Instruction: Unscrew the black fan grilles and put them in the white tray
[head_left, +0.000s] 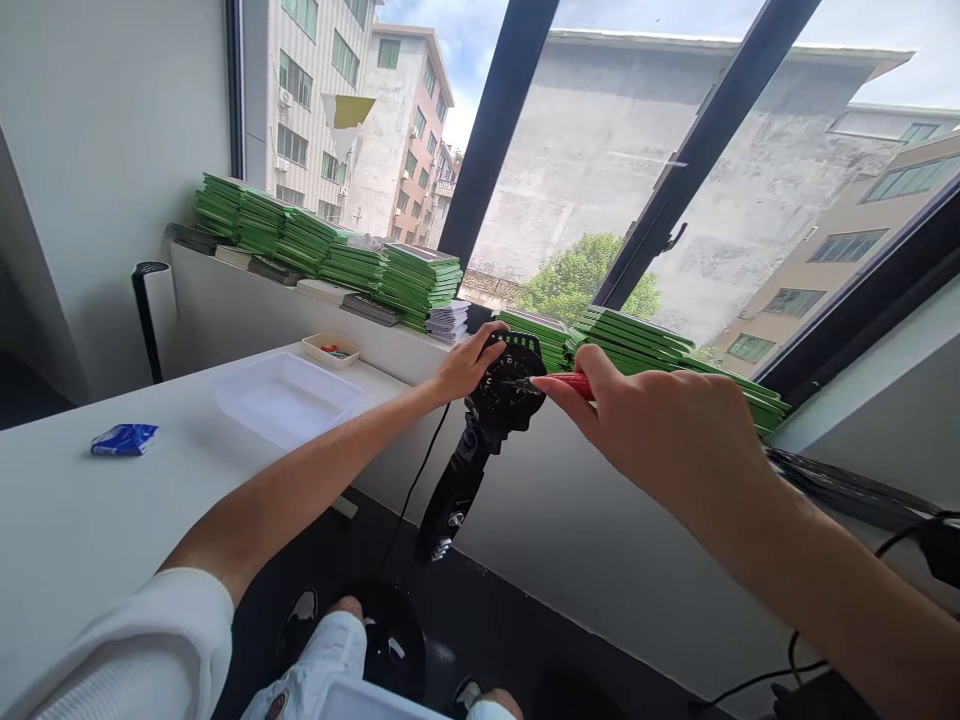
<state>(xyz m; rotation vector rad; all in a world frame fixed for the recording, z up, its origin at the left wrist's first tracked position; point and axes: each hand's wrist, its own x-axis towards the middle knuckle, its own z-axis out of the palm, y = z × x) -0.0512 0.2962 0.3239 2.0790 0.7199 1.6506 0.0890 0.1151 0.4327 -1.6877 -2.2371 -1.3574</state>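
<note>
A black device with a round, open-faced head (516, 408) stands ahead of me on a long, slanting black stem (454, 490). My left hand (466, 366) grips the upper left rim of this head, fingers curled over its edge. In my right hand (667, 420) is a red-handled tool (568, 384), pinched between thumb and fingers. Its thin, dark metal tip points left into the face of the head. Whether the tip touches anything inside is too small to tell.
At left, a white table (187, 510) carries a translucent plastic bin (289, 395), a small tray of colourful bits (331, 350) and a blue packet (125, 440). Green stacks (420, 280) line the windowsill. A white tray (375, 703) sits by my lap; cables (847, 490) lie at right.
</note>
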